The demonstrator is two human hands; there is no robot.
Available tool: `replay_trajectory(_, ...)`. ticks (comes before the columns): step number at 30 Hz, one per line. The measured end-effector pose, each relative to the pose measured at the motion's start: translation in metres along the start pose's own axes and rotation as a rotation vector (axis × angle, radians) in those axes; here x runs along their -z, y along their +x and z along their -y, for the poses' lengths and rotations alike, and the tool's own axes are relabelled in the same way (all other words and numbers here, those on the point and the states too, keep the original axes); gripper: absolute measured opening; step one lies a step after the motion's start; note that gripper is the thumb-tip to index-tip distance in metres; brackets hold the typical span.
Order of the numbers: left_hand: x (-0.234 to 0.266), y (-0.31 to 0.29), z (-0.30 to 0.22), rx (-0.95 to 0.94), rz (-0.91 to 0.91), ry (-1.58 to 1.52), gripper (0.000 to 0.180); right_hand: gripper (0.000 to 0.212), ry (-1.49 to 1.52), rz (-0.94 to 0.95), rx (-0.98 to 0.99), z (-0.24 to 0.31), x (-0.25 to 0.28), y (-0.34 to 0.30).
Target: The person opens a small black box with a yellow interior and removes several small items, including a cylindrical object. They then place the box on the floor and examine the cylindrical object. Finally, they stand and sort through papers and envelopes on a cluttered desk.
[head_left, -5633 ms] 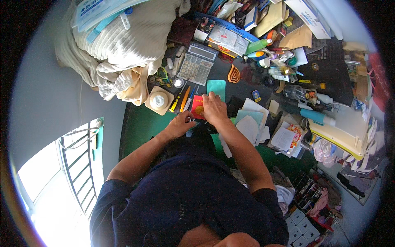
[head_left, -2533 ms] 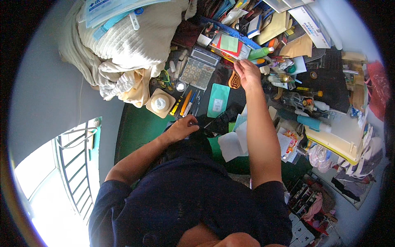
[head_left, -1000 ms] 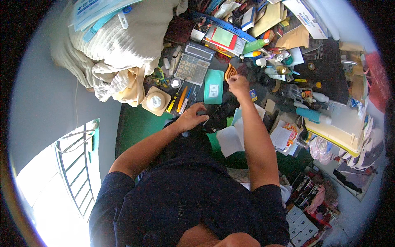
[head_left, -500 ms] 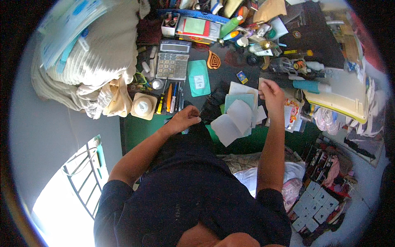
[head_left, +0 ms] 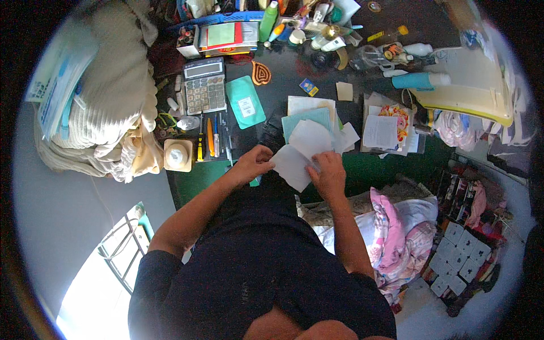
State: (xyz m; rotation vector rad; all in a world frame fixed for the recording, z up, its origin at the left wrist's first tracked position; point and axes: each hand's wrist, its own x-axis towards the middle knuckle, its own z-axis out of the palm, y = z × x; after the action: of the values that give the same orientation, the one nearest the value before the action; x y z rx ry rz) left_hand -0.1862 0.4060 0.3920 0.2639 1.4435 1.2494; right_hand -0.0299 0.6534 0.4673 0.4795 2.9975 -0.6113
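Observation:
A creased white sheet of paper [head_left: 290,164] lies opened out over the near edge of the desk, in front of my body. My left hand [head_left: 253,165] is at its left corner, thumb and fingers pinched together there. The fingers and thumb of my right hand [head_left: 330,174] close on the sheet's right edge. Under and behind the paper is a loose stack with a pale blue sheet [head_left: 296,121] and a cream sheet [head_left: 310,105]. A small beige square of paper [head_left: 344,91] lies on the dark desk beyond the stack.
To the left are a calculator [head_left: 205,88], a teal pouch [head_left: 246,102] and several pens beside a yellow-handled tool [head_left: 200,146]. A pile of printed papers [head_left: 381,131] sits on the right. Bottles, including a green one [head_left: 268,21], crowd the back.
My right hand has left the small beige square and come down and left onto the white sheet. The sheet has shifted toward my left hand. The view has also turned a little right.

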Motion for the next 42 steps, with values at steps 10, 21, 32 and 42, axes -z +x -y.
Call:
replay_trajectory(10, -0.045, -0.005, -0.019, -0.024, -0.094, -0.243, 0.05, 0.015, 0.27, -0.211, 0.029, -0.021, 0.014, 0.0)
replay_trajectory(21, -0.08, -0.008, -0.02, -0.112, -0.358, -0.278, 0.045, 0.015, 0.56, -0.126, 0.005, -0.063, 0.04, 0.012)
replay_trajectory(32, -0.093, -0.005, -0.071, -0.46, -0.633, 0.381, 0.044, 0.02, 0.421, -0.089, 0.109, -0.057, 0.024, 0.027)
replay_trajectory(42, -0.081, 0.032, -0.056, -0.292, -0.608, 0.426, 0.039, 0.046, 0.253, -0.289, -0.191, -0.057, -0.008, 0.027)
